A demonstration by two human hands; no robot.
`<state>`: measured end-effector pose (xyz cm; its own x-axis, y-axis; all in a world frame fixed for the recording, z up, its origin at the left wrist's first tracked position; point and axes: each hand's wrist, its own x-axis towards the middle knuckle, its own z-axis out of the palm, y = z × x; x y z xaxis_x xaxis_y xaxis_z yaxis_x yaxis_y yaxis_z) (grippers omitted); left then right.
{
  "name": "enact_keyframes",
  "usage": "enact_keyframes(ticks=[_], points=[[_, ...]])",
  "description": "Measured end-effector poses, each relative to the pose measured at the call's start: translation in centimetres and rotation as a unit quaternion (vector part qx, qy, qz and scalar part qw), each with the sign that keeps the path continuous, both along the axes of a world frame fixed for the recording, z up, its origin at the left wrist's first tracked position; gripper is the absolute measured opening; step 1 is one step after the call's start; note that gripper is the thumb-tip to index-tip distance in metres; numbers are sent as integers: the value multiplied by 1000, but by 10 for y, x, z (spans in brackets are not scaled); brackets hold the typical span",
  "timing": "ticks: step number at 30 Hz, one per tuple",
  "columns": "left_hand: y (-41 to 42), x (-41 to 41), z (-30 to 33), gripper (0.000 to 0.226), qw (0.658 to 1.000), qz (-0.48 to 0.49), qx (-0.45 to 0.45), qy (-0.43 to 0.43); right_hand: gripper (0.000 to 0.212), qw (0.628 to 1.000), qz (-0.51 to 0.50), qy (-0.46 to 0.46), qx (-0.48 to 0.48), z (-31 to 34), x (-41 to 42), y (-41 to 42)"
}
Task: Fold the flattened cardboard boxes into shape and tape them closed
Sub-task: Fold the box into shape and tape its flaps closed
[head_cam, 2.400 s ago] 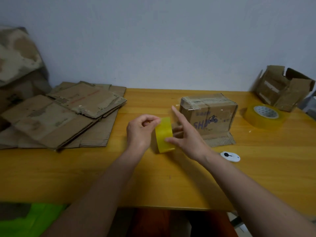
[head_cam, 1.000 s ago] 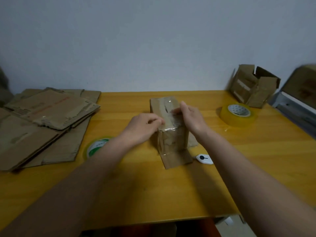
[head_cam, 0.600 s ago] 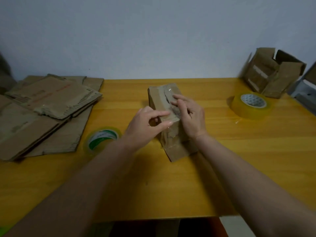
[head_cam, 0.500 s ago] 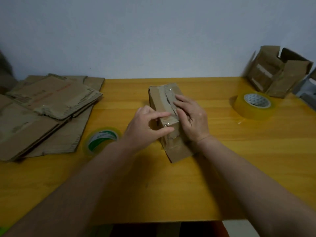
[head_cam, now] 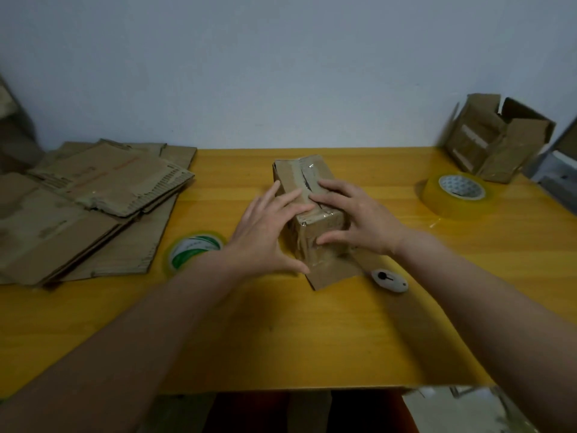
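Head view: your small cardboard box (head_cam: 307,195) stands mid-table on the yellow table (head_cam: 312,332). Your left hand (head_cam: 265,232) and right hand (head_cam: 359,220) lie flat on it with fingers extended, gripping nothing, probably pressing tape down along the top seam. Left of the box lies a green-labelled tape roll (head_cam: 195,248), and beyond it the flattened boxes (head_cam: 87,207) waiting. Right of the box sit a white cutter (head_cam: 388,279) and a yellow tape roll (head_cam: 457,195).
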<state>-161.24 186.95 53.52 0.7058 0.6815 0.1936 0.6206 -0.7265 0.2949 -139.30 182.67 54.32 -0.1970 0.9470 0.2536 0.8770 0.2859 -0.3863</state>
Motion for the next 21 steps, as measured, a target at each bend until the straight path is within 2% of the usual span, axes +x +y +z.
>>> enact_keyframes(ticks=[2,5,8,12,14,17,21], points=[[3,-2,1,113,1000,-10,6,21,90,996,-49,64,-35,5,-14,-1],[7,-4,0,115,999,-18,16,35,82,999,-44,20,-1,2,-23,-2],[11,-6,-1,114,998,-28,22,45,75,999,-21,-10,-31,9,-16,-5],[15,-5,0,110,997,-30,36,61,95,990,-74,-60,-106,24,-30,-7],[14,-4,-1,98,998,-23,40,52,106,985,-130,-81,-80,24,-50,-7],[12,-5,-5,89,999,-15,46,25,89,981,-145,-128,8,10,-59,-10],[12,-5,-4,93,1000,-21,12,-3,77,993,-105,-49,1,7,-32,-9]])
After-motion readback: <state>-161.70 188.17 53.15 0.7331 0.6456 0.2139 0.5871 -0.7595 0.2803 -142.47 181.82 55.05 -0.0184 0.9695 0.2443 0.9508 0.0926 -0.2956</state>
